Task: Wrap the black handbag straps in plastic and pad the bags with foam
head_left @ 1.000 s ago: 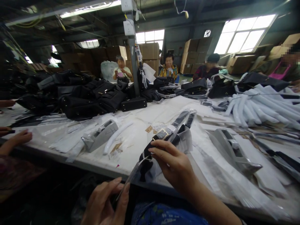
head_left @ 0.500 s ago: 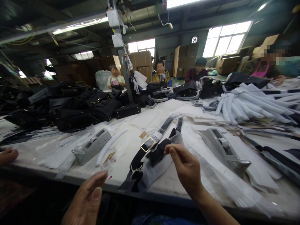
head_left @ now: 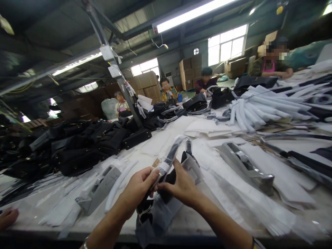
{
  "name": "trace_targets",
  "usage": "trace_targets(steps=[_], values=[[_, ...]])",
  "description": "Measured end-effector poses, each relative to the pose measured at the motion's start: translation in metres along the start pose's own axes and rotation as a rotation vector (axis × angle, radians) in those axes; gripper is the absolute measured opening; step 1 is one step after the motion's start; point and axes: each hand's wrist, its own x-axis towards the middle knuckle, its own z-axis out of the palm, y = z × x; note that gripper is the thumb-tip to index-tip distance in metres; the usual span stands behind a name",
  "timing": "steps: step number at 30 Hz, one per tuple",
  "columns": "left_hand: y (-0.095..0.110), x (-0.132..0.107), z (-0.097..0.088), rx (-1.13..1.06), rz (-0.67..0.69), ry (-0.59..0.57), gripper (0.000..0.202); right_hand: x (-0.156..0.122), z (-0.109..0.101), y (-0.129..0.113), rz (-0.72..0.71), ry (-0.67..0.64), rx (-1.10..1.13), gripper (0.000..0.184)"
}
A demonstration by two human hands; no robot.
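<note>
Both my hands meet over a black bag strap [head_left: 173, 152] wrapped in clear plastic, lying on the white table [head_left: 166, 138]. My left hand [head_left: 137, 188] pinches the strap near its white paper-wrapped buckle. My right hand [head_left: 181, 186] is closed on the same strap and on the grey wrapping paper [head_left: 160, 214] beneath it, just right of the left hand. The strap's far end loops away up the table.
Two grey tape dispensers [head_left: 100, 188] [head_left: 246, 166] flank my hands. A pile of black bags [head_left: 77, 141] sits at left by a metal pole [head_left: 121, 86]. White wrapped handles [head_left: 264, 103] lie at right. Several people sit across the table; another person's hand [head_left: 7, 218] rests at lower left.
My left hand rose from below the table edge and took hold of the strap at the buckle. My right hand stayed on the strap. The camera tilted up and rightward.
</note>
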Motion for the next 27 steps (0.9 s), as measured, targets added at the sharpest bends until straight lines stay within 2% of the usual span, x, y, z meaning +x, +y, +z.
trace_targets(steps=[2,6,8,14,21,27], values=[[-0.002,-0.002,0.003,-0.057,0.003,0.004,0.044,0.001,0.004,-0.003,-0.068,0.019,0.015,0.098],[-0.004,-0.004,0.009,-0.145,-0.008,0.034,0.044,0.003,0.007,-0.003,-0.224,0.171,-0.009,0.075],[-0.005,-0.004,0.012,-0.167,-0.01,0.042,0.045,0.004,0.005,-0.002,-0.256,0.224,-0.048,0.075],[-0.008,-0.007,0.02,-0.195,0.036,0.086,0.041,0.011,-0.011,-0.007,-0.249,0.317,-0.094,0.065],[-0.006,-0.011,0.022,-0.243,0.067,0.105,0.042,0.02,-0.021,-0.008,-0.196,0.318,-0.064,0.075],[-0.007,-0.016,0.02,-0.285,0.091,0.074,0.043,0.025,-0.029,-0.015,-0.182,0.325,-0.035,0.071]])
